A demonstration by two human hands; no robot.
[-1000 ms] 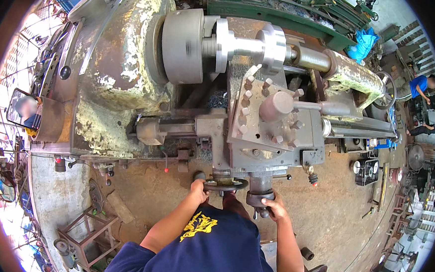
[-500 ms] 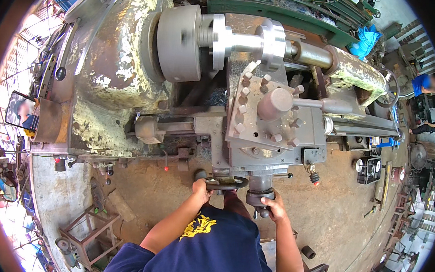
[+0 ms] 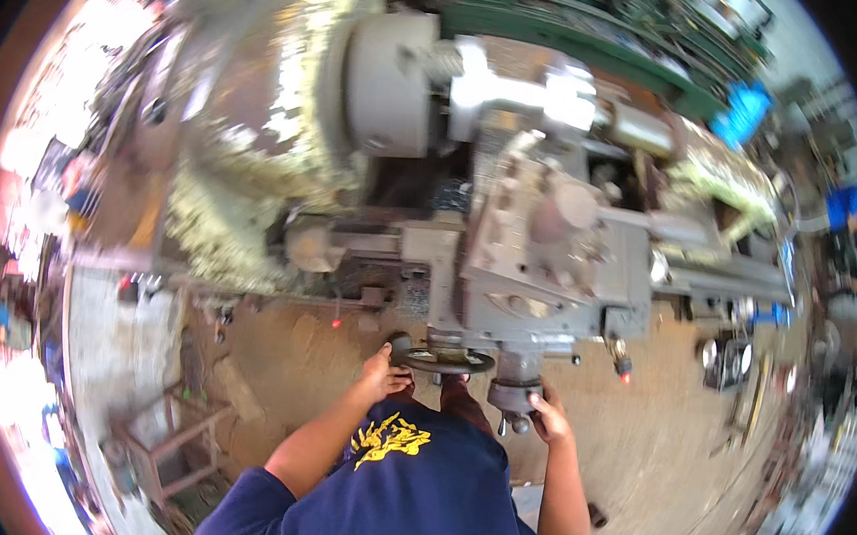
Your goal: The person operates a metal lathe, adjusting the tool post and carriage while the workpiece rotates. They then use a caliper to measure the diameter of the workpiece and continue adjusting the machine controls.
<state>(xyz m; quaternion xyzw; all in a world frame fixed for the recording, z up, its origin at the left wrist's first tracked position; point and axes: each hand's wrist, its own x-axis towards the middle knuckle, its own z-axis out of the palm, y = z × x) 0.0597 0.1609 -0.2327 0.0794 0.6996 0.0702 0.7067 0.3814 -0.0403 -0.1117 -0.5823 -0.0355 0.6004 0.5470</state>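
I stand at a large grey lathe (image 3: 546, 265) with worn yellowish paint on its headstock (image 3: 260, 130). My left hand (image 3: 385, 371) grips the rim of the dark carriage handwheel (image 3: 442, 360) at its left side. My right hand (image 3: 547, 417) is closed on the smaller round crank handle (image 3: 514, 398) just right of that wheel. A bright metal shaft (image 3: 532, 95) is held in the grey chuck (image 3: 391, 84) above the square tool post (image 3: 559, 212). The picture is blurred by motion.
A metal-frame stand (image 3: 167, 448) sits on the dirt floor at lower left. Green machinery (image 3: 600, 33) runs along the back. A person in a blue top (image 3: 844, 210) is at the far right, among cluttered parts and tools (image 3: 737, 355).
The view has shifted and blurred as my head moved. Both hands stay on the handwheel and the crank; the left hand has slid slightly round the wheel's rim.
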